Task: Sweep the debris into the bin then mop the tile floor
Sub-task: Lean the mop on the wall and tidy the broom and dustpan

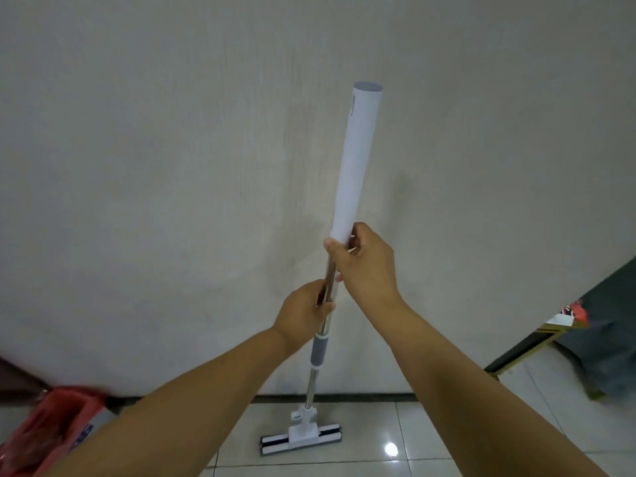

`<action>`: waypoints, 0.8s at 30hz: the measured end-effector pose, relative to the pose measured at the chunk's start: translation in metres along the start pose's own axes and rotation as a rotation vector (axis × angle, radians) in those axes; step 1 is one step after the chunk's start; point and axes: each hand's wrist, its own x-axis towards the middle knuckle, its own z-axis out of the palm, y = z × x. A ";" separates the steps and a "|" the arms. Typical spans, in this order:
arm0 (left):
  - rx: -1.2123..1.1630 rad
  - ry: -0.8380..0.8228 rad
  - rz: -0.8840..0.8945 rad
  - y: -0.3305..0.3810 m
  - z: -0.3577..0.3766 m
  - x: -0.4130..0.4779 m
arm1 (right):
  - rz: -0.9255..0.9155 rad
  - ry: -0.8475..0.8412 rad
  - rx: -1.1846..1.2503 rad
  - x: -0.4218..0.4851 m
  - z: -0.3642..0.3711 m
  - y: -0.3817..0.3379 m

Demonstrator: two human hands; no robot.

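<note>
2 hands hold 1 mop (330, 297), and its long axis is what the coming stroke turns on. The shaft runs nearly upright, leaning slightly to the right as it rises: its flat head (301, 439) sits on the tile floor (430, 438) close to the base of the wall (172, 166), below and ahead of both grips, while the white upper sleeve (358, 160) rises above them toward the camera.

The right hand (364, 266) is the higher one, wrapped closed around the shaft just where the white sleeve ends, thumb laid across the front. The left hand (303, 313) is the lower one and so the nearer to the head; it is curled shut around the bare metal tube, above the grey collar (317, 352). Both are full closed grips on the handle, with no gap showing between fingers and tube.

Judging by the mop in hand, the sweeping part looks finished (though no debris or clean patch can be confirmed here) and mopping is about to begin. A red-lined bin (51, 432) stands at the lower left, well apart from the mop head. To wipe, the handle would need to tip back toward the person so the head lies flat and can be drawn away from the wall; the lower left hand would likely steer while the right drives from above. The glossy tiles suggest the head will slide easily.
</note>
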 end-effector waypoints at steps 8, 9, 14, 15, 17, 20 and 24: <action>0.043 0.142 -0.111 -0.017 -0.019 0.043 | 0.100 -0.045 -0.082 0.025 0.018 0.046; 0.062 0.134 -0.103 -0.019 -0.020 0.044 | 0.128 -0.070 -0.133 0.023 0.019 0.054; 0.170 0.124 -0.115 -0.035 -0.025 0.036 | 0.168 -0.199 -0.460 0.006 0.026 0.086; 0.205 0.128 -0.122 -0.040 -0.028 0.031 | 0.145 -0.228 -0.546 0.001 0.028 0.091; 0.313 0.124 -0.102 -0.055 -0.037 0.015 | 0.098 -0.289 -0.688 -0.009 0.034 0.098; 0.544 0.030 -0.083 -0.083 -0.055 -0.020 | 0.003 -0.403 -0.853 -0.027 0.050 0.105; 0.684 -0.052 -0.211 -0.132 -0.081 -0.083 | -0.123 -0.557 -0.948 -0.054 0.084 0.106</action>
